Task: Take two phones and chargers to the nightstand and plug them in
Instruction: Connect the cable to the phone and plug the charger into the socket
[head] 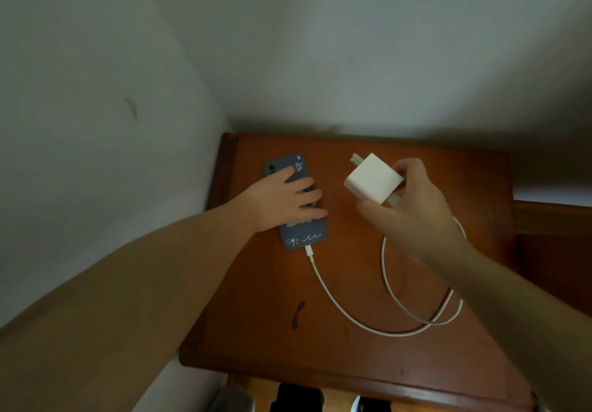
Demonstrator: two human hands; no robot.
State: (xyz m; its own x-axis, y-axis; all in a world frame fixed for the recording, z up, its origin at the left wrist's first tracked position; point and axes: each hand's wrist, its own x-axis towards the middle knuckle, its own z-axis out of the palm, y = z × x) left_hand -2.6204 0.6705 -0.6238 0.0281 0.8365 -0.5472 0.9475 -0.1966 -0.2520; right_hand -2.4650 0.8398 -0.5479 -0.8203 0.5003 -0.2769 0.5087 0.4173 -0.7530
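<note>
A wooden nightstand point(352, 283) stands in the wall corner. On it the left hand point(285, 202) rests flat, fingers straight, on a face-down blue-cased phone point(296, 235). The right hand point(413, 210) pinches a white charger plug point(373, 182) above the top, its white cable point(352, 318) looping to the phone.
</note>
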